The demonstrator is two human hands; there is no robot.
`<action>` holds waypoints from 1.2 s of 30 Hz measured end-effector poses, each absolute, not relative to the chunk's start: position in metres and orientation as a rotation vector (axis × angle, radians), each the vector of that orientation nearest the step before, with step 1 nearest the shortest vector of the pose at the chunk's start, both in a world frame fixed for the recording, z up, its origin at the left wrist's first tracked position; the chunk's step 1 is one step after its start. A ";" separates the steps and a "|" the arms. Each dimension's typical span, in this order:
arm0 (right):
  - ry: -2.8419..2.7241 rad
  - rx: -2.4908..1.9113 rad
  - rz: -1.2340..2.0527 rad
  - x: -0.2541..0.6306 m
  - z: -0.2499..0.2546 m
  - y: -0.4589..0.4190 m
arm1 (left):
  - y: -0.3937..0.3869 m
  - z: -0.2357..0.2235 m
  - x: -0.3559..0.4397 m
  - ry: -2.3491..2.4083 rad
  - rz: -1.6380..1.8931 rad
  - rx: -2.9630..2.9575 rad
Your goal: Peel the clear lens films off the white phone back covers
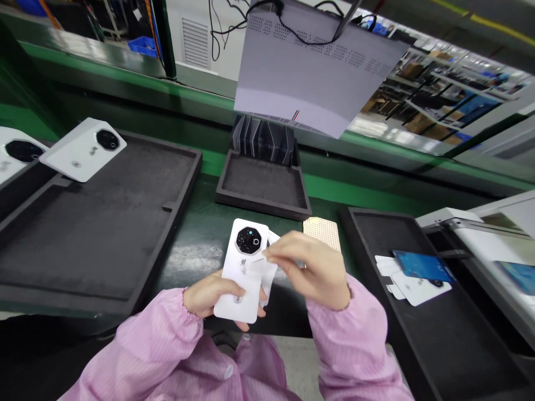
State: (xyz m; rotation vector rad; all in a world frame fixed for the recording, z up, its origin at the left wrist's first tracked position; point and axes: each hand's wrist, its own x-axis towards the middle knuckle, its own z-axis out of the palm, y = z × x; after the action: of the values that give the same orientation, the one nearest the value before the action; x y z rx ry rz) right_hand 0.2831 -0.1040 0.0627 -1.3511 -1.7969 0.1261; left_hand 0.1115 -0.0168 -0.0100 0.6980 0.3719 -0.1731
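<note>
Dark green bench (192, 250) stretches beneath a white panel (236, 281), with a small black tray (263, 208) beyond it, a large tray (83, 234) to its left and a long tray (451, 331) to its right. That panel (a black camera window (246, 241) sits near its top) is clasped by the left hand (209, 293) at its lower half, a second white piece (270, 283) showing behind it, while the right hand (320, 268) pinches a thin, blurred strip (258, 260) over its face.

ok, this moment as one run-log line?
left hand: holds white panel | right hand: pinched at panel's right edge, anything held unclear | ahead: black tray, dark stack at back
</note>
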 end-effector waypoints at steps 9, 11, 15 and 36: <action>-1.590 -1.471 0.599 0.306 0.038 -0.076 | -0.019 -0.011 0.111 0.398 -0.231 0.728; -1.622 -1.487 0.571 0.305 0.038 -0.074 | -0.019 -0.011 0.111 0.402 -0.231 0.738; -1.649 -1.506 0.533 0.304 0.039 -0.073 | -0.018 -0.011 0.112 0.399 -0.229 0.749; -1.573 -1.737 0.641 0.307 0.015 -0.093 | -0.026 -0.009 0.115 0.464 -0.251 1.056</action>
State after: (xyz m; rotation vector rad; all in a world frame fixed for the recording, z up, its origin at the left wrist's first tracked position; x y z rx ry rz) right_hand 0.3074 -0.0927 0.0154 -1.7373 -1.5726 0.6412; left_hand 0.1152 -0.0264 -0.0088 1.0564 0.4641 -0.2512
